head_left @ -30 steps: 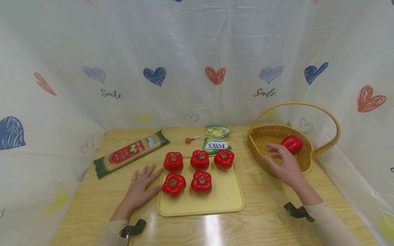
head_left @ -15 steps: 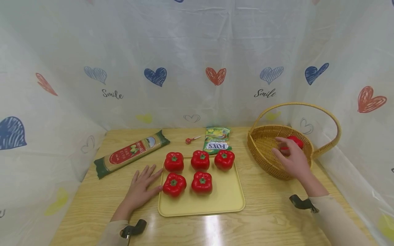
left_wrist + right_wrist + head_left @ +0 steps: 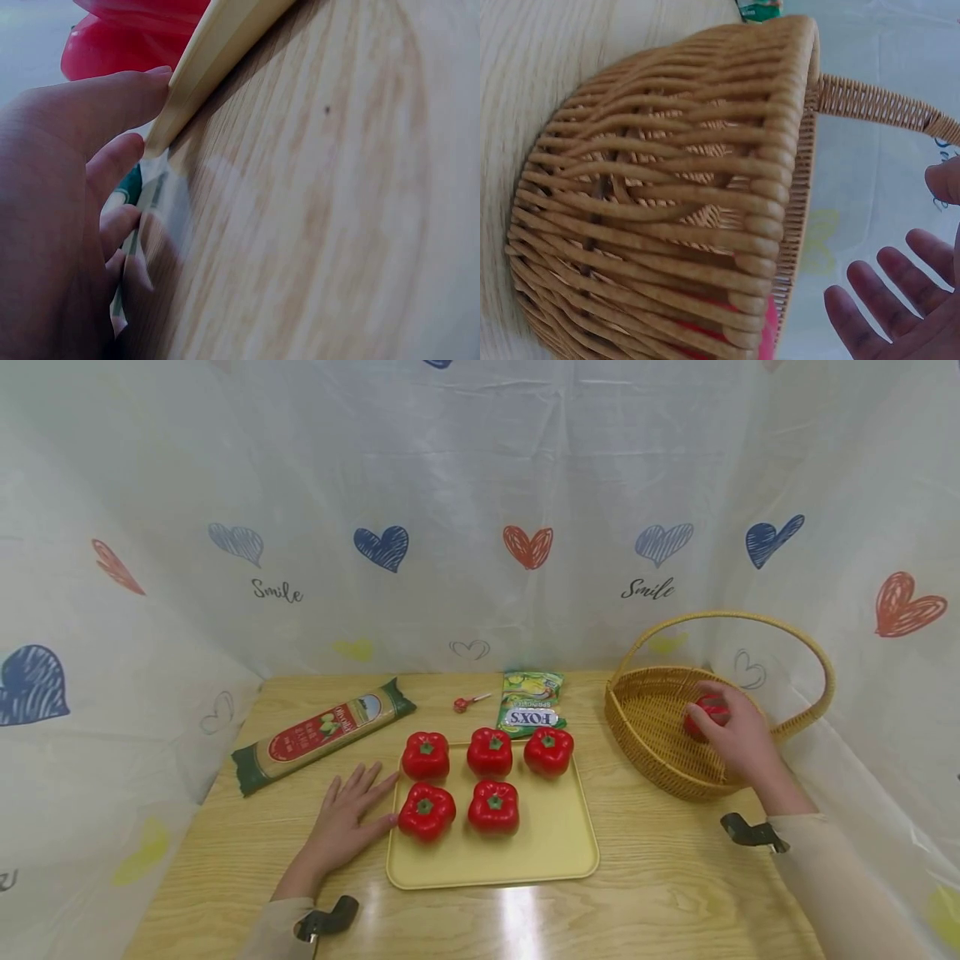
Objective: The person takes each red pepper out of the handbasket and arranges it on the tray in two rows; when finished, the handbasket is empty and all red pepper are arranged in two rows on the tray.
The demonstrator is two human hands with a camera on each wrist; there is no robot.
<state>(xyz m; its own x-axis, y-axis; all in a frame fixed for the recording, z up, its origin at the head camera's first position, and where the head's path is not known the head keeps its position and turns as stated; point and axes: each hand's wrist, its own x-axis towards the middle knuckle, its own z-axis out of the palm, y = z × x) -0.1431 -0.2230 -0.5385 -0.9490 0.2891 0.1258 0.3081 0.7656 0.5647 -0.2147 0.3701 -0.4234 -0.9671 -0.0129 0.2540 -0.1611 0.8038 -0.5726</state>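
My left hand (image 3: 347, 822) lies on the table with fingers spread, its thumb and index fingertips at the left rim of a yellow tray (image 3: 551, 847). In the left wrist view the thumb (image 3: 142, 94) touches the tray's outer edge. Several red bell peppers (image 3: 493, 807) with green stems stand on the tray in two rows. My right hand (image 3: 738, 735) hovers over a wicker basket (image 3: 647, 758), fingers apart and partly covering a red bell pepper (image 3: 696, 728) inside. Through the weave, the right wrist view shows this pepper (image 3: 767, 330) below the open fingers (image 3: 885, 300).
A long spaghetti pack (image 3: 322, 735) lies at the back left. Behind the tray are a red lollipop (image 3: 461, 702) and a green FOX'S candy bag (image 3: 531, 703). The basket's tall handle (image 3: 821, 677) arches over it. A heart-printed curtain (image 3: 465, 485) encloses the wooden table.
My right hand has moved right and farther over the basket, coming over the pepper there. The left hand stays at the tray's edge.
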